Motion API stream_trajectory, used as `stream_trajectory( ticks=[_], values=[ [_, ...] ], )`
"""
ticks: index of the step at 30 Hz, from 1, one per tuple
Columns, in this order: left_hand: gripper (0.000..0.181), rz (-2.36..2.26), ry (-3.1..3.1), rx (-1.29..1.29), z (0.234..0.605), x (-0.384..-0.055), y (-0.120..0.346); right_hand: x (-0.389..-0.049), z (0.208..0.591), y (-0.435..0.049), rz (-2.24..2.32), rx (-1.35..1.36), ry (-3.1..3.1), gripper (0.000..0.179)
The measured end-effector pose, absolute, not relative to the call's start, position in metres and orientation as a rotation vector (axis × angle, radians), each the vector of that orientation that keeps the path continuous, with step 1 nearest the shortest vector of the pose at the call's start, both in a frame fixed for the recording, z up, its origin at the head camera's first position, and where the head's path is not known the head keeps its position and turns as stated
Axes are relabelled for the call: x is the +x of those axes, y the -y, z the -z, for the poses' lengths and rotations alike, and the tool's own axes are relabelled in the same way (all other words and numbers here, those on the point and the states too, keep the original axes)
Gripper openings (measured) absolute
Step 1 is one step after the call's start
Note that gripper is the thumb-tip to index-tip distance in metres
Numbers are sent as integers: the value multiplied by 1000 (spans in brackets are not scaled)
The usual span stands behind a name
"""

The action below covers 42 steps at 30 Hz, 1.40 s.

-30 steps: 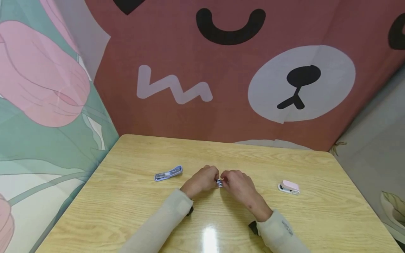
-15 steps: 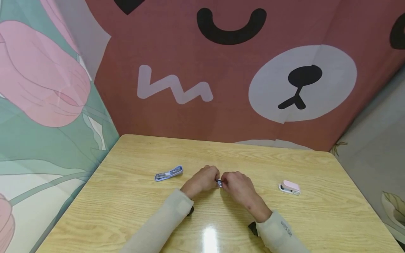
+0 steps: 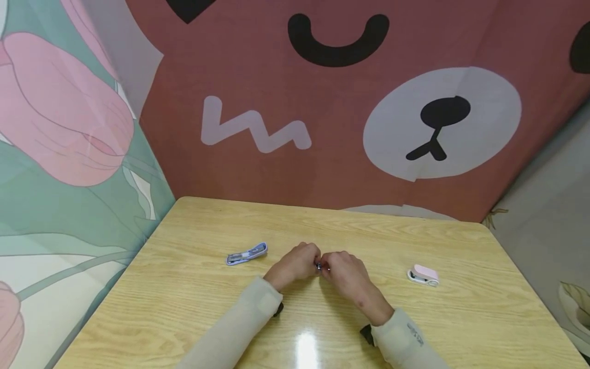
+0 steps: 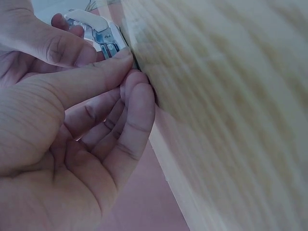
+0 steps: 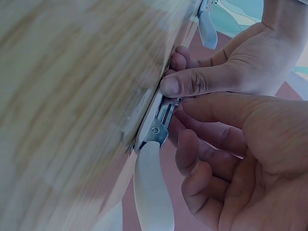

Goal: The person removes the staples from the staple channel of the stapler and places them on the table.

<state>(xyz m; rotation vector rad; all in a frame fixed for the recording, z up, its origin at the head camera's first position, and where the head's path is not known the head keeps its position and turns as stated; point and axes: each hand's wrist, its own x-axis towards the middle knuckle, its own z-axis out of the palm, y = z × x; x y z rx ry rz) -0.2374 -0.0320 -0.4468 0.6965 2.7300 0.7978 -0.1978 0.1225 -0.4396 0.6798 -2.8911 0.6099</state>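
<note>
Between the two hands, low at the tabletop, is an opened stapler with a pale cover (image 5: 155, 187) and a bare metal staple channel (image 5: 166, 118). My left hand (image 3: 297, 260) pinches its far end between thumb and fingers. With thumb and index finger, my right hand (image 3: 346, 271) pinches at the metal channel, its other fingers curled (image 5: 187, 147). Whether it grips staples there cannot be seen. In the left wrist view, the cover (image 4: 89, 19) is folded back beyond the right thumb (image 4: 72, 50). From the head, the hands hide most of this stapler.
A blue stapler (image 3: 246, 254) lies folded wide open to the left of my left hand. Closed, a pink and white stapler (image 3: 423, 275) lies to the right. A printed cloth (image 3: 258, 174) hangs behind the wooden table (image 3: 207, 220).
My right hand has shifted slightly left toward my left hand, and less of the metal channel shows between them. The blue and the pink staplers have stayed in place.
</note>
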Motion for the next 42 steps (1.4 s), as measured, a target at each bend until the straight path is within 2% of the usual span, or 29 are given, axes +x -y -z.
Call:
stream_trajectory(
  ticks=[33, 42],
  values=[
    [34, -845, -2742, 714, 450, -238, 31, -197, 438, -120, -653, 642, 2869, 13],
    [35, -824, -2744, 694, 451, -238, 31, -204, 441, -120, -695, 656, 2888, 21]
  ],
)
